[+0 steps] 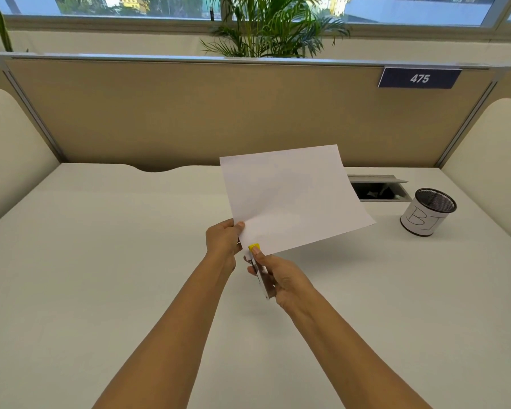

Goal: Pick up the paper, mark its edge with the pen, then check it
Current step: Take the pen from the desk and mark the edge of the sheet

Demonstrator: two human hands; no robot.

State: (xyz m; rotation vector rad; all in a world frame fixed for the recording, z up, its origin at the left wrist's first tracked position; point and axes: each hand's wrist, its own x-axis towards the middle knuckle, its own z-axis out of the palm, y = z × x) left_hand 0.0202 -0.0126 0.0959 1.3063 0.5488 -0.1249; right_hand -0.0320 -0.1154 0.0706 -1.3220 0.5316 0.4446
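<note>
Left hand (pixel 223 240) is pinching the paper (pixel 292 199) corner; right hand (pixel 281 278) is gripping pen (pixel 258 271) just below it, both arms extended.

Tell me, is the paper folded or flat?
Flat. The paper is one spread sheet with no crease, held up off the desk by the left hand.

I am looking down on a broad, matte white desk (pixel 101 246) boxed in by a tan fabric partition (pixel 189 113) with a grey metal top rail. A dark blue nameplate reading 475 (pixel 419 78) hangs on its upper right. Cream rounded side panels (pixel 9 149) close off both flanks. Behind the partition a green palm plant (pixel 266 28) stands before a wide window (pixel 410 7) showing daylight and buildings outside.
</note>
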